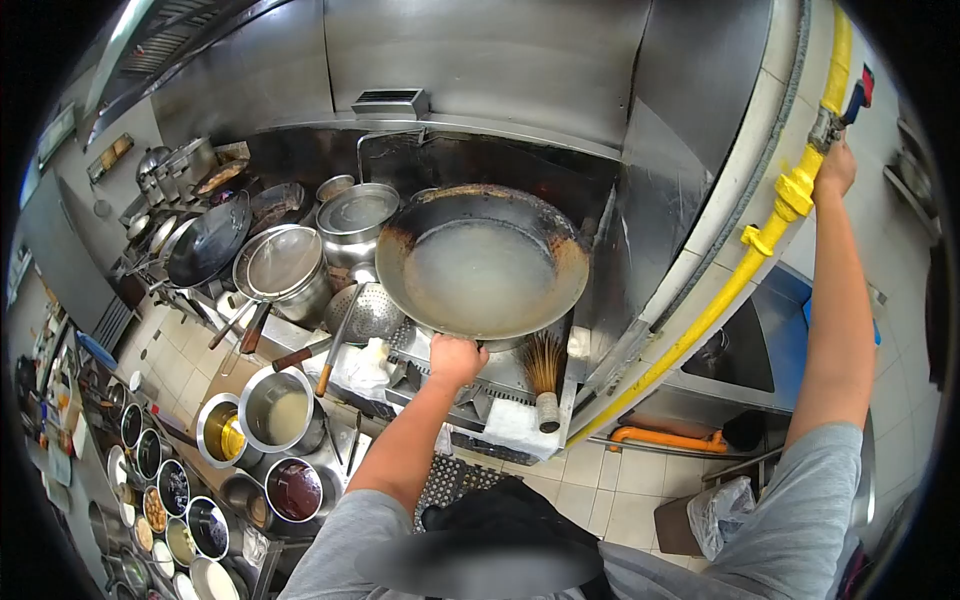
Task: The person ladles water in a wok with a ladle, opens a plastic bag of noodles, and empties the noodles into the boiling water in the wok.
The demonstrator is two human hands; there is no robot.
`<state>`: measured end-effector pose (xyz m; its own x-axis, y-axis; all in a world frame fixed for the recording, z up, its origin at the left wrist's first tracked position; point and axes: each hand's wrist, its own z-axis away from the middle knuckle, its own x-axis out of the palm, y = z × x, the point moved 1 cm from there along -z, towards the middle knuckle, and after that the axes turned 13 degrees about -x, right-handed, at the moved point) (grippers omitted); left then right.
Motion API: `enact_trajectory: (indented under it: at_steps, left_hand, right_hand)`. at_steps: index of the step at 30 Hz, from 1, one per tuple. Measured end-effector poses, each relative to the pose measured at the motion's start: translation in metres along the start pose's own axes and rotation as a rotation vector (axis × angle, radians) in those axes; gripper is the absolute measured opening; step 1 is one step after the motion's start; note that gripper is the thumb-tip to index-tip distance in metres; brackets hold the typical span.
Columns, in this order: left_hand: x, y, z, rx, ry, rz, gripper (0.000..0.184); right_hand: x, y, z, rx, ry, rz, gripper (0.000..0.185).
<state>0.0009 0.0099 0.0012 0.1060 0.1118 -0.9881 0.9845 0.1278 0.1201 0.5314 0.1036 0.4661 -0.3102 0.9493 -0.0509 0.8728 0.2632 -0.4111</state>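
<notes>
A large wok [485,265] of cloudy liquid sits on the stove in front of me. My left hand [458,360] is closed at its near rim, on what looks like the wok's short handle; a dark bit shows beside the thumb. Far to the right, my arm is stretched up to a yellow gas pipe [715,305]. There my right hand [836,170] is closed around the gas valve [826,130], just under its red and blue lever [858,98]. The pipe hides part of those fingers.
A bamboo brush [544,385] stands right of the wok, near a white cloth [520,425]. Left of it are a perforated ladle [365,312], a strainer over a pot [280,262] and other woks [208,243]. Sauce pots [280,410] and ingredient tins crowd the lower left.
</notes>
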Motion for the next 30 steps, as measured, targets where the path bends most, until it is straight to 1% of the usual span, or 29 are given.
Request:
enact_trajectory:
  at_steps: [2,3,5,6,8,9,11,12,13,15,17,18,19,20,21,22,23,24,25,26,27,28,29,30]
  left_hand:
    - [0.004,-0.014,-0.005,0.009,0.109,-0.006,0.04]
    - [-0.003,0.005,-0.005,0.003,0.149,-0.005,0.04]
    - [-0.005,0.007,0.009,0.043,0.037,0.051,0.036]
    - [-0.01,0.001,0.012,0.028,0.045,0.042,0.036]
    - [-0.015,-0.004,0.026,0.072,0.136,0.291,0.033]
    - [-0.016,-0.009,0.035,0.061,0.137,0.296,0.033]
    - [-0.024,-0.041,0.051,-0.025,0.514,0.679,0.042]
    - [-0.018,-0.061,0.06,-0.218,0.567,0.794,0.044]
    - [-0.005,-0.086,0.072,-0.414,0.608,0.903,0.046]
    - [0.04,-0.151,0.093,-0.757,0.642,0.796,0.05]
    - [0.041,-0.188,0.12,-0.832,0.536,0.69,0.056]
    - [0.039,-0.2,0.127,-0.848,0.512,0.721,0.06]
    - [0.04,-0.213,0.132,-0.867,0.49,0.755,0.065]
    - [0.05,-0.235,0.13,-0.94,0.455,0.812,0.071]
    - [0.055,-0.246,0.128,-0.947,0.463,0.822,0.071]
    - [0.058,-0.258,0.123,-1.034,0.394,0.892,0.073]
    - [0.059,-0.276,0.119,-1.116,0.327,0.954,0.075]
    - [0.08,-0.292,0.111,-1.11,0.265,0.979,0.076]
    - [0.094,-0.303,0.103,-1.096,0.19,1.032,0.078]
    - [0.103,-0.318,0.098,-1.075,0.109,1.07,0.079]
    - [0.107,-0.321,0.091,-1.12,0.071,1.194,0.069]
    - [0.113,-0.323,0.084,-1.155,-0.03,1.609,0.05]
    - [0.113,-0.322,0.078,-1.245,-0.132,1.987,0.032]
    - [0.113,-0.319,0.072,-1.158,-0.02,2.116,0.03]
  right_hand:
    - [0.007,-0.019,0.018,0.035,0.014,0.1,0.078]
    - [-0.013,-0.018,0.008,0.027,0.043,0.074,0.078]
    - [-0.017,-0.03,0.016,0.044,0.036,0.068,0.079]
    - [-0.017,-0.031,0.017,0.049,0.035,0.049,0.079]
    - [-0.018,-0.032,0.018,0.091,-0.011,0.012,0.082]
    - [-0.017,-0.032,0.019,0.084,-0.019,0.004,0.082]
    - [-0.018,-0.028,0.019,0.136,-0.029,-0.059,0.08]
    - [-0.019,-0.018,0.016,0.165,-0.125,-0.079,0.084]
    - [-0.022,-0.019,0.023,0.17,-0.126,-0.075,0.084]
    - [-0.029,-0.02,0.05,0.361,-0.146,-0.263,0.088]
    - [-0.033,0.012,0.097,0.42,-0.216,-0.714,0.09]
    - [-0.037,0.049,0.128,0.671,-0.132,-0.706,0.087]
    - [-0.045,0.094,0.173,0.756,-0.147,-0.739,0.078]
    - [-0.06,0.073,0.238,0.817,0.042,-0.736,0.063]
    - [-0.084,0.072,0.303,0.819,-0.196,-0.632,0.053]
    - [-0.098,0.068,0.371,0.919,-0.311,-0.609,0.052]
    - [-0.117,0.056,0.444,0.994,-0.631,-0.379,0.045]
    - [-0.136,0.043,0.516,1.002,-0.995,-0.17,0.039]
    - [-0.144,0.063,0.598,0.923,-1.562,-0.195,0.027]
    - [-0.155,0.079,0.694,1.295,-1.685,-0.517,0.024]
    - [-0.156,-0.006,0.7,1.382,-1.808,-0.284,0.029]
    - [-0.147,-0.077,0.694,1.151,-1.915,-0.134,0.039]
    - [-0.129,-0.115,0.708,0.904,-2.022,-0.224,0.043]
    - [-0.104,-0.151,0.712,0.32,-2.099,-0.284,0.049]
